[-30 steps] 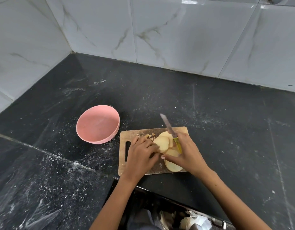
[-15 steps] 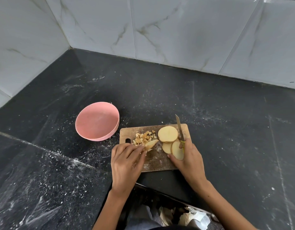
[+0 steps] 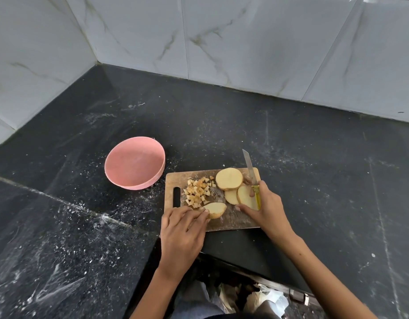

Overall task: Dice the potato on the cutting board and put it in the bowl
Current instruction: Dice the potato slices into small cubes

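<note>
Left hand (image 3: pixel 184 229) lies flat-fingered on the cutting board (image 3: pixel 240 221), fingertips pressing a potato slice (image 3: pixel 214 209) at the near edge; right hand (image 3: pixel 265 207) grips a yellow-handled knife (image 3: pixel 251 174), blade pointing away, thumb on the overlapping slices (image 3: pixel 237 194). Dicing looks partly done: a pile of diced bits (image 3: pixel 197 192) sits by the board's handle slot, a thick round (image 3: pixel 229 179) and other slices uncut, so next the blade likely has to come over the held slice, clear of the fingers. Pink bowl (image 3: pixel 134 163) just left of the board on the dark counter (image 3: pixel 314 157) shows no potato inside.
</note>
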### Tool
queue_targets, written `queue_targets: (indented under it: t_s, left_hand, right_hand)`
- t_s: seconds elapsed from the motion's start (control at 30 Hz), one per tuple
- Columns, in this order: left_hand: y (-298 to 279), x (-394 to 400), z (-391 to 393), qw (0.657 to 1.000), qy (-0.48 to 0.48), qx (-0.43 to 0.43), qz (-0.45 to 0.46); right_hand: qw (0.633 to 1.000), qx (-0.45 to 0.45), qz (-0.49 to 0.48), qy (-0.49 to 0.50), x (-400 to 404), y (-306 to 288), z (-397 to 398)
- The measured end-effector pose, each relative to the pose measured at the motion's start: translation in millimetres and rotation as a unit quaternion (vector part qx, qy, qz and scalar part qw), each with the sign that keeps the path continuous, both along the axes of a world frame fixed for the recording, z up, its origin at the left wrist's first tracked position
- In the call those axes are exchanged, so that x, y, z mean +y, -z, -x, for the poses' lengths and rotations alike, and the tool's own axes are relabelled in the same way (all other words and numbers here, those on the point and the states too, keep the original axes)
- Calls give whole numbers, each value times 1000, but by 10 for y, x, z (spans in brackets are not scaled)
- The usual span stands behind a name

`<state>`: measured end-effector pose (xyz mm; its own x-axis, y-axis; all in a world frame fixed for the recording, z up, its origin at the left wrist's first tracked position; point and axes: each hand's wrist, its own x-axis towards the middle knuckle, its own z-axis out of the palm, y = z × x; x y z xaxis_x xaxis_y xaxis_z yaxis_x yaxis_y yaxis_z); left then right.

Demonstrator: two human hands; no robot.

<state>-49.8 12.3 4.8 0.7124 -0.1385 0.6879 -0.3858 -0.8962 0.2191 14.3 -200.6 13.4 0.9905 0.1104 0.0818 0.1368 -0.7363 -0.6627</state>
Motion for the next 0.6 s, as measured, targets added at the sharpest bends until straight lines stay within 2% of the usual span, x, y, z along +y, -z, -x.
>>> queue_targets:
  t_s: [0.07, 0.13, 0.23, 0.4, 0.47, 0.6]
  left_hand:
    - [78, -66, 68, 1000, 8, -2, -27]
    - [154, -142, 143, 999, 11, 15, -38]
    - [267, -239, 202, 997, 0, 67, -24]
    - [264, -402, 130, 991, -16, 136, 7]
    - [236, -401, 57, 983, -22, 179, 18]
    - [208, -363, -49, 963, -32, 266, -21]
  right_hand:
    - [998, -54, -10, 25, 11, -32, 101]
    - [997, -70, -30, 33, 19, -61, 193]
    - [998, -54, -35, 8, 10, -58, 296]
    - [999, -32, 25, -20, 3, -35, 384]
    - [999, -17, 11, -26, 2, -49, 415]
    - [997, 37, 47, -39, -23, -46, 435]
